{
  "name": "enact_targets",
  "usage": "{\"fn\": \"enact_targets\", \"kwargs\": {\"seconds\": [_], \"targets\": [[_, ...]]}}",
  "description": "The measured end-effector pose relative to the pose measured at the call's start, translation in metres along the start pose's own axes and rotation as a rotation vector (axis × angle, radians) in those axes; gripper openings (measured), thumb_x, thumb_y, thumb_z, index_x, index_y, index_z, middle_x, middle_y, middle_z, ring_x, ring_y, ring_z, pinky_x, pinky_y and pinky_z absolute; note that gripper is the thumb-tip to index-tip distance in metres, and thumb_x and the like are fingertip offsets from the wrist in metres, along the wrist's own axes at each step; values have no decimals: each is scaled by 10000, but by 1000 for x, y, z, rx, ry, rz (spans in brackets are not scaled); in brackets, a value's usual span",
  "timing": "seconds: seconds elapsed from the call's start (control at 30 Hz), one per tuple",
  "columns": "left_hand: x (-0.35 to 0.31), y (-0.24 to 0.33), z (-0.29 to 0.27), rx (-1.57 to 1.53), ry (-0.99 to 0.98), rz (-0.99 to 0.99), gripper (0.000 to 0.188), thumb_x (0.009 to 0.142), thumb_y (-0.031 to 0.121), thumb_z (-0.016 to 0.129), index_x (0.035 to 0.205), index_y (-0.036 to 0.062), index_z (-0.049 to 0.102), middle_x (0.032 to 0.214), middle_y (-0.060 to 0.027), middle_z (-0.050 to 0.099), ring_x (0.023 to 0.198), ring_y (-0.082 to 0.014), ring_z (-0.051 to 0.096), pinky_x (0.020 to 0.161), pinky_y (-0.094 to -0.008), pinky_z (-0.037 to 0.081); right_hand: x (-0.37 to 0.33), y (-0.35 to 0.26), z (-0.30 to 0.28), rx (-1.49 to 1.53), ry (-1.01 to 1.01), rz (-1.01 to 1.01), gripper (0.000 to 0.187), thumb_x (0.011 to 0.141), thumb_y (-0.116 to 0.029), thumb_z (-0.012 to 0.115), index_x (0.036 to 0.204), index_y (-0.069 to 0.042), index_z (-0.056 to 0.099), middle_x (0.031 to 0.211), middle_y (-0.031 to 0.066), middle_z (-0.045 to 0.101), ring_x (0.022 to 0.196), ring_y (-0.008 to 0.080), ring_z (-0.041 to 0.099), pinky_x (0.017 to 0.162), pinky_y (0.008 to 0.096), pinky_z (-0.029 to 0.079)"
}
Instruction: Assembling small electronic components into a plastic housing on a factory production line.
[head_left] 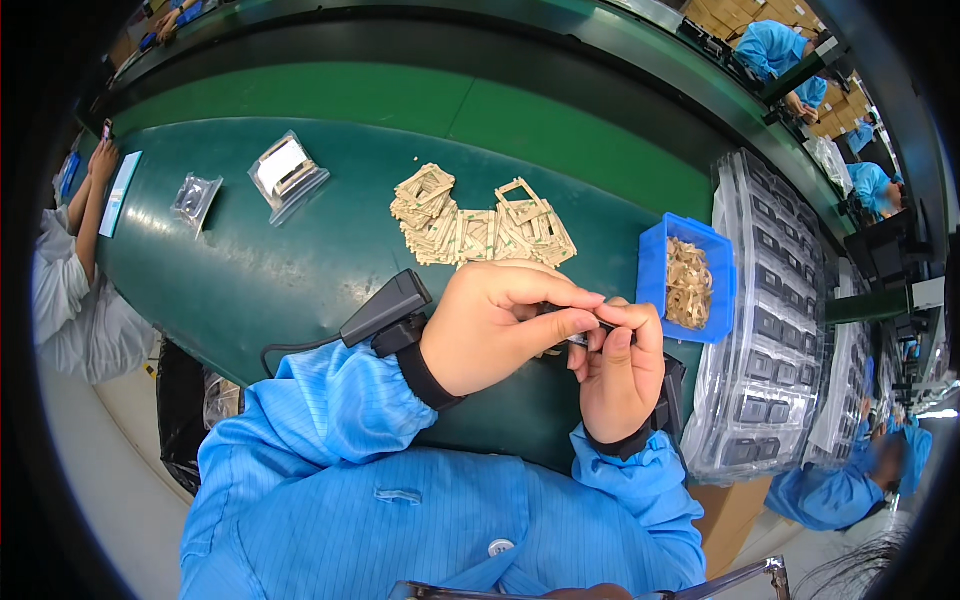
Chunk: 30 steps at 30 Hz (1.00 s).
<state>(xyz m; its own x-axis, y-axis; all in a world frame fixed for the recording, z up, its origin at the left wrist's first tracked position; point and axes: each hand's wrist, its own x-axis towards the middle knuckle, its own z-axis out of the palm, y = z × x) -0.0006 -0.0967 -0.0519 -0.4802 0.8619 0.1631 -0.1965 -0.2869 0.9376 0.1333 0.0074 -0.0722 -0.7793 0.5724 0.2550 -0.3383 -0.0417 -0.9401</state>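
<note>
My left hand [490, 330] and my right hand [622, 378] meet over the green table, both with closed fingers. Between their fingertips they pinch a small, thin dark part [605, 324]; most of it is hidden by the fingers, so its kind does not show. Beyond my hands lies a loose heap of flat tan rectangular frames [480, 232] with small green marks. Just right of my right hand stands a blue plastic bin [652, 262] holding many curled tan scraps [688, 288]. A black device [388, 308] with a cable is strapped at my left wrist.
Stacked clear plastic trays [765, 340] with dark square parts rise at the right, beside the bin. Farther left on the table [340, 260] lie a clear bag with tan frames [290, 172] and a smaller clear bag [195, 203]. Someone sits at the far left; others in blue work at the right.
</note>
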Motion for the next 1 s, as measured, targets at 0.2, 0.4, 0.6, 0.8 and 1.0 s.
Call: {"fn": "enact_targets", "kwargs": {"seconds": [0.2, 0.4, 0.6, 0.8, 1.0], "targets": [[-2, -8, -3, 94, -46, 102, 181, 889, -47, 672, 1062, -33, 723, 962, -136, 726, 858, -176, 696, 719, -281, 565, -2, -2, 1, -1, 22, -55, 225, 1066, -226, 440, 1090, -19, 527, 814, 37, 516, 597, 77, 485, 507, 190, 365], [3, 2, -9, 795, -75, 416, 148, 842, 16, 706, 985, 12, 743, 845, -124, 711, 731, -234, 699, 651, -307, 547, 1, -3, -1, 37, 175, 68, 236, 1069, -252, 437, 1083, -35, 529, 753, 28, 539, 547, 63, 462, 468, 187, 345], [5, 1, -19, 939, -125, 478, 134, 765, 100, 763, 879, 43, 721, 756, -83, 665, 647, -249, 647, 556, -339, 503, 0, -14, -5, 134, 59, 248, 353, 1060, -392, 426, 1067, -53, 524, 781, 46, 593, 561, 62, 501, 472, 175, 345], [3, 5, -10, 1230, -137, 682, 257, 794, 220, 741, 656, 120, 549, 614, -27, 502, 567, -214, 573, 492, -343, 470, 0, -9, -5, -142, -182, 119, 185, 1011, -168, 550, 1123, -21, 561, 899, 47, 620, 804, 103, 592, 728, 215, 468], [1, 0, -6, 1053, 105, 438, 218, 832, 176, 722, 711, 81, 568, 690, -38, 549, 584, -217, 581, 501, -328, 464, 5, 0, 3, 93, -65, 179, 442, 917, 73, 585, 1314, -23, 415, 1162, 72, 567, 991, 149, 609, 926, 318, 497]]}}
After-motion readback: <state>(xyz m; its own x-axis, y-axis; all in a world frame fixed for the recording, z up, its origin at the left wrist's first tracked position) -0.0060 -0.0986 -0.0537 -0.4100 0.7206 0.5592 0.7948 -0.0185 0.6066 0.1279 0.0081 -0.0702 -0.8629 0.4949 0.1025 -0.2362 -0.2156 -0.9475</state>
